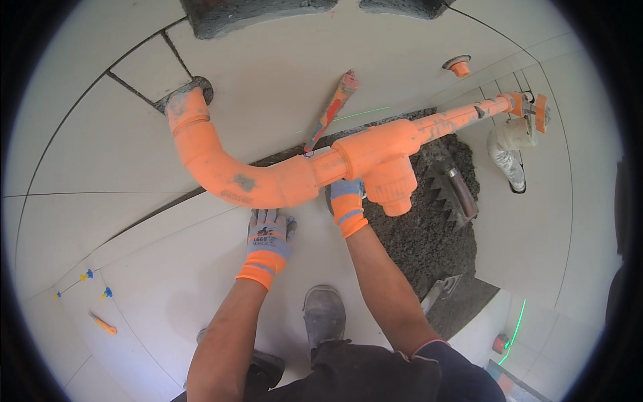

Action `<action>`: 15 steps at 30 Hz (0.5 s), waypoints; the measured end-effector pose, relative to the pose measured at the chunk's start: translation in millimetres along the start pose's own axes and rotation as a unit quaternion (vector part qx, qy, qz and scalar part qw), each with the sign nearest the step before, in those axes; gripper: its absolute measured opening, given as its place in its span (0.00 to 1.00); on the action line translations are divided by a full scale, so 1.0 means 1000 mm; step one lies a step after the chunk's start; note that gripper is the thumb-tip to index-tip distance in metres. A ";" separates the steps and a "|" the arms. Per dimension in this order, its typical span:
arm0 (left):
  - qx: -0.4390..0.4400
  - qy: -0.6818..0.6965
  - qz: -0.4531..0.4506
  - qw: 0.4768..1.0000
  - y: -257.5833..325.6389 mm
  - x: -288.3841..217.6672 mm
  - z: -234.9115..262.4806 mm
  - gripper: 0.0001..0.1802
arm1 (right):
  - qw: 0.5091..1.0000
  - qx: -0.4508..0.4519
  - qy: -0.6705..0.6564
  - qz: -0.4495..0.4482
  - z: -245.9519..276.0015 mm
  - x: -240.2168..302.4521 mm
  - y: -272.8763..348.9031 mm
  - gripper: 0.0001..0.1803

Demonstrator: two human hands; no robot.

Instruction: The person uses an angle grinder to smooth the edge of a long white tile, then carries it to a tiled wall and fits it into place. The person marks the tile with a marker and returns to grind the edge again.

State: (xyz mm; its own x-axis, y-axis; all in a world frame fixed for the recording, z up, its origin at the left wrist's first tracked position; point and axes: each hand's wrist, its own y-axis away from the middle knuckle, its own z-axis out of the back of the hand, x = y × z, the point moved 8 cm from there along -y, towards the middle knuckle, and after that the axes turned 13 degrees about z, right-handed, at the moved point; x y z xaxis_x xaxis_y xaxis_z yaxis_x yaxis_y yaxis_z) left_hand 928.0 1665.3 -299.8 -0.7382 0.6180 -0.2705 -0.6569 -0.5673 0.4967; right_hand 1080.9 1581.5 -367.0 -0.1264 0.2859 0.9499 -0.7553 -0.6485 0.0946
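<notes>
Your gloved left hand (268, 242) lies palm down on the pale tile (305, 268), fingers straight, thumb off to the side, pinching nothing; flat contact would spread a push, so it looks like bearing rather than gripping. Your right hand (347, 201) is partly hidden under the orange pipe (248, 181); whether its fingers pinch or press, cannot tell. Its place near the mortar (422, 242) suggests steadying that side. The tile sits under your left hand, left of the mortar, with a dark gap (274, 158) beyond it. The pipe crosses above, which probably explains the low reach. The notched trowel (462, 193) rests on the mortar at your right, teeth leftward, likely for easy reach; a second trowel (439, 293) lies nearer you. Blue-and-yellow spacers (87, 275) stand far left, presumably to hold joints even. A green laser line (362, 114) marks the surface beyond, probably as an alignment reference.
</notes>
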 end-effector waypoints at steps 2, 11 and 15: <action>0.001 0.007 0.000 1.000 -0.001 0.000 0.000 0.16 | 0.999 -0.031 -0.042 -0.002 0.005 0.000 0.000 0.19; -0.022 0.012 -0.014 1.000 0.001 0.001 0.000 0.15 | 0.991 -0.072 -0.108 -0.011 0.009 -0.008 -0.007 0.20; -0.040 0.033 -0.021 0.998 0.002 0.001 0.002 0.15 | 0.990 -0.077 -0.116 -0.013 0.007 -0.005 -0.011 0.20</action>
State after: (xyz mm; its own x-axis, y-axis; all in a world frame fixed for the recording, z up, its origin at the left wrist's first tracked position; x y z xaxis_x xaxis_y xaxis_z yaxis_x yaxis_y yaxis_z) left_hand 926.3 1665.6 -297.7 -0.7159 0.6066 -0.3457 -0.6963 -0.5839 0.4174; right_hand 1094.4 1581.6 -370.9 0.0313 0.1196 0.9923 -0.8481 -0.5222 0.0897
